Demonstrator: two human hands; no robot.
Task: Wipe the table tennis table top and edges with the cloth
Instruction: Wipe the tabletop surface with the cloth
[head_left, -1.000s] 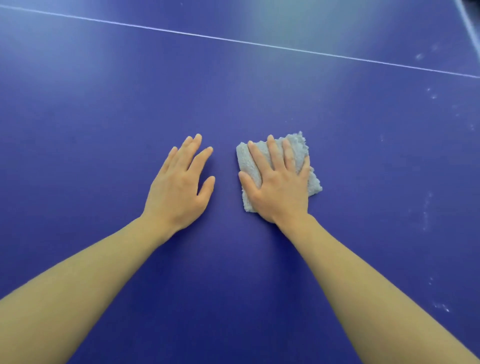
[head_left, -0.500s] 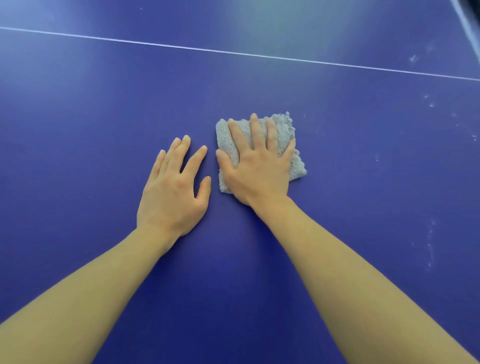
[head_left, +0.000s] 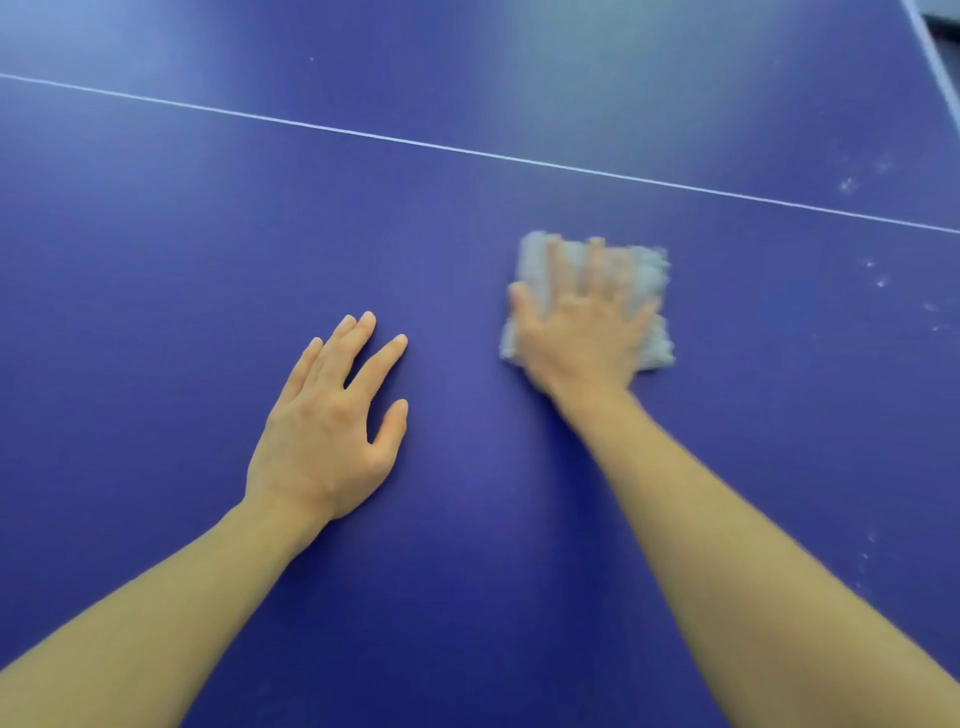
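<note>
Grey cloth (head_left: 650, 280) lies flat on the blue table top (head_left: 156, 270), right of centre in the head view and just short of the thin white line (head_left: 467, 150) that crosses the surface. We see it folded into a thick, nearly square pad, so we cannot name a clear long axis; its side edges run away from us toward the line, leaning slightly right, roughly in line with the forearm. Its nap looks soft and fuzzy, with fraying at the far edge, though this part of the view is blurred. The right hand (head_left: 576, 338) presses palm-down on top of the pad, fingers straight and spread, covering its middle and leaving the corners showing. The left hand (head_left: 327, 415) rests flat on the bare surface well to the left, apart from the pad, fingers extended with the thumb held out. We count one cloth, two hands and one line. The top is smooth, matte and hard, with a soft sheen at the far side. Small whitish specks (head_left: 878, 275) dot the surface to the right, and a pale edge (head_left: 935, 57) cuts the upper right corner.
</note>
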